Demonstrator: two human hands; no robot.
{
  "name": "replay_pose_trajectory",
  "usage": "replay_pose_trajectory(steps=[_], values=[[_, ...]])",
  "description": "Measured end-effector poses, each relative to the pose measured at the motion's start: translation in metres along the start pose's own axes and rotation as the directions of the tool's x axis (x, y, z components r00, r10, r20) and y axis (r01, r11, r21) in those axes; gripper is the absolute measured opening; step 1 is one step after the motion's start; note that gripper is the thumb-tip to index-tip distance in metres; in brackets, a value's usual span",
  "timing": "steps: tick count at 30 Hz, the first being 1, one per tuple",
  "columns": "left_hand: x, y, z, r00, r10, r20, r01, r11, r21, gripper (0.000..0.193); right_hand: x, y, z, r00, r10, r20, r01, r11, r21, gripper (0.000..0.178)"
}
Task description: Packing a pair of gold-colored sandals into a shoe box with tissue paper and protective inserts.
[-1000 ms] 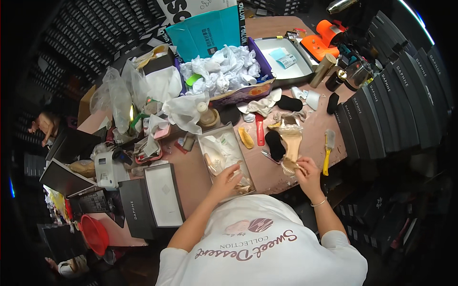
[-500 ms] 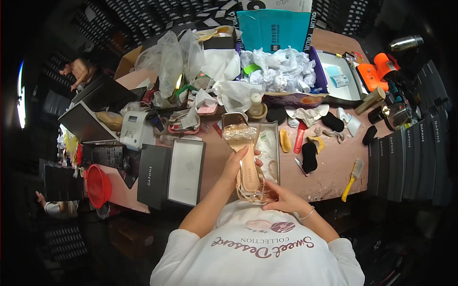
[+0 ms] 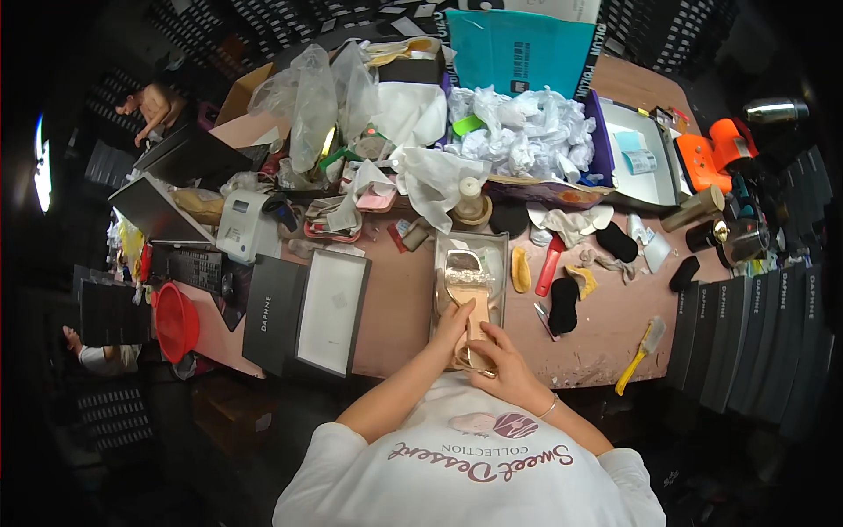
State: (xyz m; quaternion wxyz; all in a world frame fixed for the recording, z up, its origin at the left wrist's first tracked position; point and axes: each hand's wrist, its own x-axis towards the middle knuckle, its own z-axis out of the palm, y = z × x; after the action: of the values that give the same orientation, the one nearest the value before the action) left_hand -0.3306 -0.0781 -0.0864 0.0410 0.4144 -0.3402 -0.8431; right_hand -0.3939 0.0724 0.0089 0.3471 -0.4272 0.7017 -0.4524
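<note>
A gold sandal (image 3: 479, 309) with a clear front strap is in both my hands, its toe pointing away from me. My left hand (image 3: 450, 328) grips it along the left side of the sole. At the near end, my right hand (image 3: 507, 367) has its fingers curled on the heel and ankle straps. Under the sandal's toe lies an open grey shoebox (image 3: 501, 255) with pale wrapping and something partly hidden inside. Both hands partly hide the sandal's back half.
Left of me lie an open box lid (image 3: 330, 309) and a red basin (image 3: 176, 323). On the right are a yellow-handled brush (image 3: 641, 354), a red-handled tool (image 3: 550, 265) and black pads (image 3: 564, 306). A carton of crumpled paper (image 3: 601, 140) stands behind; stacked shoeboxes (image 3: 746, 325) line the right.
The sandal has moved away from me and down, its toe now over the open shoebox. Both hands went with it, and the right hand has come up closer to the left.
</note>
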Motion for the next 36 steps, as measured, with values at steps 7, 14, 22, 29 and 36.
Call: replay_pose_trajectory(steps=[7, 14, 22, 29, 36], values=[[-0.011, 0.029, -0.052, 0.972, 0.235, -0.008, -0.223, 0.933, 0.281, 0.036, 0.029, 0.043, 0.023, 0.967, 0.193, 0.166, -0.060, 0.806, -0.588, 0.045], [0.036, 0.061, -0.123, 0.731, 0.629, -0.264, -0.495, 0.756, 0.428, 0.035, 0.036, 0.064, 0.043, 0.989, 0.121, 0.087, -0.022, 0.696, -0.717, 0.065], [0.048, 0.182, -0.132, 0.230, 0.964, 0.133, -0.201, -0.087, 0.976, 0.048, 0.040, 0.075, 0.039, 0.980, 0.141, 0.139, -0.015, 0.752, -0.659, 0.073], [0.067, 0.272, -0.096, 0.426, 0.857, 0.289, -0.281, -0.179, 0.943, 0.047, 0.043, 0.071, 0.033, 0.973, 0.156, 0.168, -0.006, 0.749, -0.663, 0.074], [0.033, 0.269, -0.104, 0.172, 0.926, 0.337, -0.482, -0.219, 0.848, 0.036, 0.052, 0.018, 0.008, 0.906, 0.328, 0.268, -0.005, 0.642, -0.766, 0.074]])
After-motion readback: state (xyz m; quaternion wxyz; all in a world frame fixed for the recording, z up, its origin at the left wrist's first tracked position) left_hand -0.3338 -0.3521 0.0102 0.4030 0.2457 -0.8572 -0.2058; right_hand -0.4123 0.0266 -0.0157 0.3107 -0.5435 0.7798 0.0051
